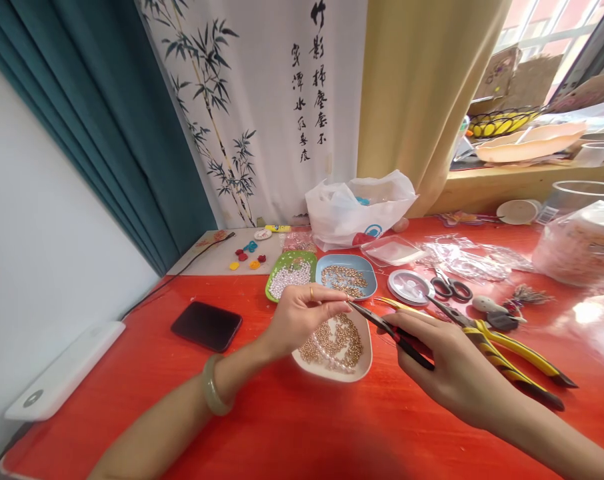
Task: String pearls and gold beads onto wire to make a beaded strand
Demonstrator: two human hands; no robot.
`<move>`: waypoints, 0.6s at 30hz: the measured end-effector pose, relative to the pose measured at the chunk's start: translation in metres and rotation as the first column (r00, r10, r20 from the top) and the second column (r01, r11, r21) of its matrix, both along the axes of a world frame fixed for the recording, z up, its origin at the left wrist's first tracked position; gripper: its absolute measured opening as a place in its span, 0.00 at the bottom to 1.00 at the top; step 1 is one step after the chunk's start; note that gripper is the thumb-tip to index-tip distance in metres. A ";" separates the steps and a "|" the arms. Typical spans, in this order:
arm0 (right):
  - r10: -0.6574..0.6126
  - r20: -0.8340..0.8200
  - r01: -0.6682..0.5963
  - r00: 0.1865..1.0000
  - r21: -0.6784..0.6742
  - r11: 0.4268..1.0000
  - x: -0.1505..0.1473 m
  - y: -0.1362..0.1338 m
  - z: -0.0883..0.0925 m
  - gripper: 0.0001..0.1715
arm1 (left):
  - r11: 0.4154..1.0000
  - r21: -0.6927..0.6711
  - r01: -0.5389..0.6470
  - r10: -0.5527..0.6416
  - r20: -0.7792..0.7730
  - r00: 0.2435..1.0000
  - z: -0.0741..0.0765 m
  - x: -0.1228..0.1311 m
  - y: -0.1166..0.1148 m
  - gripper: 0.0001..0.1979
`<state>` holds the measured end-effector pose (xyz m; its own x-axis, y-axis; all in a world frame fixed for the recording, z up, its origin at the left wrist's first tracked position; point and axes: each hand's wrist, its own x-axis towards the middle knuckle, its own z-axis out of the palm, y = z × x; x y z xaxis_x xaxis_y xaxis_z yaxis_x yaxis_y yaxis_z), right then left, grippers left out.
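Observation:
Above a white dish [365,363] of gold beads, my left hand [299,317] pinches something too small to make out between thumb and forefinger. My right hand [442,360] grips needle-nose pliers [367,315] with dark handles, and their tip meets the left fingertips. A strand of clear beads [327,353] curves over the gold beads; whether it joins the pinched piece I cannot tell. Behind the hands are a green dish [269,292] of white pearl beads [289,275] and a blue dish [371,283] of gold beads [345,279].
On the right lie yellow-and-black pliers [502,353], scissors [449,287], a round spool [411,287] and plastic packets [477,260]. A phone [207,325] rests on the red table [282,427] at left. A white plastic bag [357,210] and small coloured pieces [249,257] are at the back.

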<state>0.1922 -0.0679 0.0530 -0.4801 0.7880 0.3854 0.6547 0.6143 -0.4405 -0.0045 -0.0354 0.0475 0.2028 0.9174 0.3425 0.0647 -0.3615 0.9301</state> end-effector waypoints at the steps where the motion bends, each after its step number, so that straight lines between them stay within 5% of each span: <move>1: 0.006 -0.012 -0.006 1.000 -0.018 1.000 -0.001 0.000 0.001 0.13 | 1.000 0.021 -0.001 0.001 -0.002 1.000 -0.001 0.000 0.000 0.04; 6: 0.004 -0.041 -0.009 0.999 -0.110 0.994 -0.003 -0.001 0.003 0.12 | 0.975 0.217 -0.042 0.053 -0.043 0.998 -0.005 -0.002 0.002 0.04; 12: 0.002 -0.075 -0.017 0.997 -0.195 0.981 -0.003 -0.002 0.005 0.12 | 0.831 0.553 -0.065 0.153 -0.116 0.981 -0.008 -0.003 0.004 0.05; 18: -0.004 -0.064 -0.008 0.998 -0.189 0.982 -0.004 -0.003 0.002 0.11 | 0.759 0.647 -0.075 0.224 -0.152 0.963 -0.009 -0.003 0.003 0.05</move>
<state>0.1880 -0.0705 0.0553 -0.4608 0.8488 0.2592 0.6208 0.5170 -0.5894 -0.0073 -0.0326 0.0385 0.2161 0.5327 0.8183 0.3315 -0.8283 0.4517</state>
